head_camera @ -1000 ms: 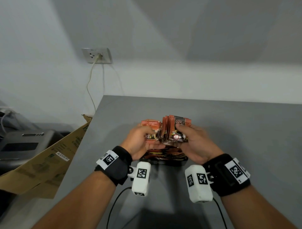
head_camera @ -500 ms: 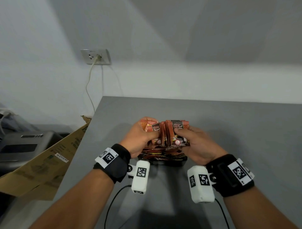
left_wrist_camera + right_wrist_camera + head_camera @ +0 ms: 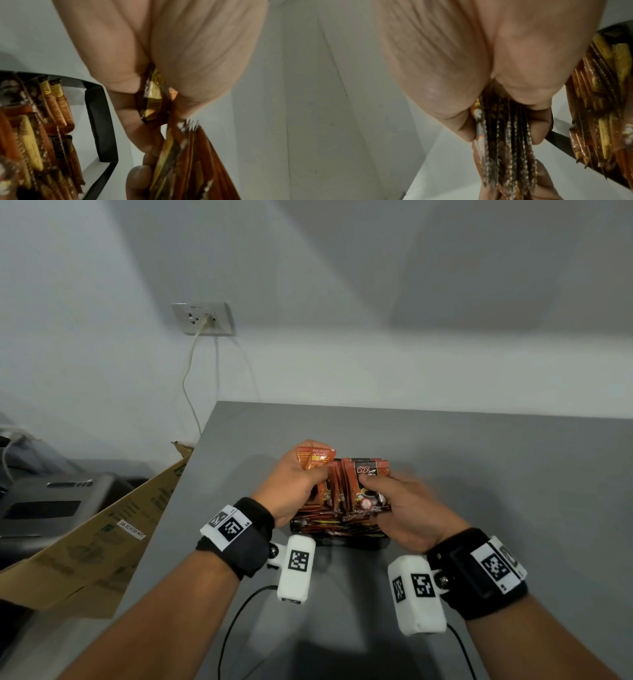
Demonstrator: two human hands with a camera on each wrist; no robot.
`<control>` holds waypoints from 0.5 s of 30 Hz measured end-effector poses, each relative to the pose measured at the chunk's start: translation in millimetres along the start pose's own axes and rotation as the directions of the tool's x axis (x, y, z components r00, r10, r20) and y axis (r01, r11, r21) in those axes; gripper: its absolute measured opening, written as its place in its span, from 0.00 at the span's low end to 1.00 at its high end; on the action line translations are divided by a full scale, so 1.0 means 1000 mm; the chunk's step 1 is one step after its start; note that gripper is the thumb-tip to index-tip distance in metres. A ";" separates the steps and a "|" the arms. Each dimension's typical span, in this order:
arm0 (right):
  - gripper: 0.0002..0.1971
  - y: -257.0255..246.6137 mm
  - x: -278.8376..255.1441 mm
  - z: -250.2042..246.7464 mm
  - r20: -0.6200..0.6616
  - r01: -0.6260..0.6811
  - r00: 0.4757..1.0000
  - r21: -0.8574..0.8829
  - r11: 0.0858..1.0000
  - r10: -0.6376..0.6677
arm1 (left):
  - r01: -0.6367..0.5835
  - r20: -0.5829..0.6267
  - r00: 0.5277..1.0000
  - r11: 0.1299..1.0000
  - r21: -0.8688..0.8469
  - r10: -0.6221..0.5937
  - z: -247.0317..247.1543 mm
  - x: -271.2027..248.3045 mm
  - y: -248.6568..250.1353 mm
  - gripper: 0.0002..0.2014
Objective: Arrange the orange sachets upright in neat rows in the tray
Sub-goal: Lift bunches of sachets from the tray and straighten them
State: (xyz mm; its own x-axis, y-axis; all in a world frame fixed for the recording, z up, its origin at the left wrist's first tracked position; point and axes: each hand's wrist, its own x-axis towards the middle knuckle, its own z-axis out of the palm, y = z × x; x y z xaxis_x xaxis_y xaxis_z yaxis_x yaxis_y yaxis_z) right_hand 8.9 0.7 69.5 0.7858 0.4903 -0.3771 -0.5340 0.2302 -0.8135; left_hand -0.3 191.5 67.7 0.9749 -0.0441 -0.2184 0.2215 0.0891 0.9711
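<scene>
A black tray (image 3: 342,539) sits on the grey table, with orange sachets (image 3: 329,525) lying inside it. Just above it, my right hand (image 3: 373,484) pinches an upright stack of orange sachets (image 3: 368,491), thumb on the front one. My left hand (image 3: 308,474) grips a few separate sachets (image 3: 315,458) against the stack's left side. The right wrist view shows the stack's serrated edges (image 3: 505,128) between thumb and fingers. In the left wrist view a sachet (image 3: 152,102) is folded into my palm, beside the tray rim (image 3: 101,121).
The grey table (image 3: 479,474) stretches far and right of the tray. A cardboard box (image 3: 102,535) leans at its left edge, beside a grey device (image 3: 44,505). A wall socket (image 3: 202,318) with a cord is behind. Thin cables (image 3: 239,618) trail near my wrists.
Both hands have brought the sachets lower, closer to the tray. My left hand has drawn a few sachets up and left, apart from the stack in my right hand.
</scene>
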 end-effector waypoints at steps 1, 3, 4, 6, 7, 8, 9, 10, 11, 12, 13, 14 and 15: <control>0.20 0.001 0.000 0.001 -0.004 0.009 1.000 0.007 1.000 -0.009 | 0.028 -0.008 1.000 0.997 -0.070 -0.028 0.003 -0.001 0.001 0.08; 0.18 0.002 0.001 0.002 -0.020 0.029 0.999 0.015 0.999 -0.029 | 0.094 -0.018 0.995 0.975 -0.201 -0.100 0.003 -0.001 0.000 0.16; 0.17 0.003 0.001 0.001 -0.030 0.038 0.999 0.026 0.999 -0.038 | 0.110 -0.012 0.993 0.962 -0.251 -0.116 0.002 0.000 -0.002 0.21; 0.17 0.004 0.001 -0.002 -0.051 0.055 0.997 0.064 0.996 -0.051 | 0.101 -0.008 0.994 0.944 -0.315 -0.109 -0.004 0.002 -0.007 0.27; 0.16 0.003 0.001 -0.003 -0.060 0.065 0.996 0.086 0.994 -0.060 | 0.091 -0.027 0.994 0.941 -0.325 -0.105 -0.006 0.003 -0.009 0.27; 0.15 0.003 0.001 -0.004 -0.074 0.078 0.995 0.102 0.992 -0.071 | 0.084 -0.049 0.993 0.942 -0.325 -0.105 -0.008 0.004 -0.011 0.26; 0.15 0.001 0.001 -0.005 -0.087 0.095 0.993 0.115 0.989 -0.085 | 0.081 -0.074 0.991 0.946 -0.314 -0.110 -0.009 0.005 -0.013 0.24; 0.15 0.000 0.001 -0.006 -0.100 0.115 0.990 0.128 0.985 -0.102 | 0.083 -0.086 0.990 0.951 -0.299 -0.113 -0.009 0.005 -0.014 0.21; 0.18 -0.002 0.001 -0.007 -0.111 0.131 0.987 0.147 0.980 -0.116 | 0.082 -0.095 0.989 0.960 -0.267 -0.110 -0.008 0.005 -0.014 0.16; 0.20 -0.004 0.001 -0.007 -0.118 0.142 0.985 0.165 0.976 -0.123 | 0.077 -0.096 0.990 0.969 -0.234 -0.102 -0.006 0.005 -0.014 0.11; 0.21 -0.005 0.001 -0.007 -0.125 0.148 0.984 0.178 0.973 -0.127 | 0.067 -0.100 0.991 0.977 -0.205 -0.088 -0.005 0.006 -0.014 0.08; 0.19 -0.006 0.001 -0.006 -0.123 0.153 0.984 0.182 0.971 -0.132 | 0.059 -0.105 0.991 0.982 -0.181 -0.079 -0.005 0.006 -0.015 0.07; 0.16 -0.006 0.001 -0.005 -0.117 0.153 0.984 0.173 0.973 -0.134 | 0.055 -0.106 0.992 0.984 -0.171 -0.073 -0.004 0.006 -0.015 0.07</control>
State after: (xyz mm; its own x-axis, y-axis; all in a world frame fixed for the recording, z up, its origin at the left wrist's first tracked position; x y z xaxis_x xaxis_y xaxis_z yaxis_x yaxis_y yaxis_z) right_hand 14.5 -4.6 72.1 0.8813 0.3534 -0.3137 -0.4532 0.4448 -0.7725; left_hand 2.7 193.8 51.4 0.9529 0.0550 -0.2981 0.2752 0.2557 0.9268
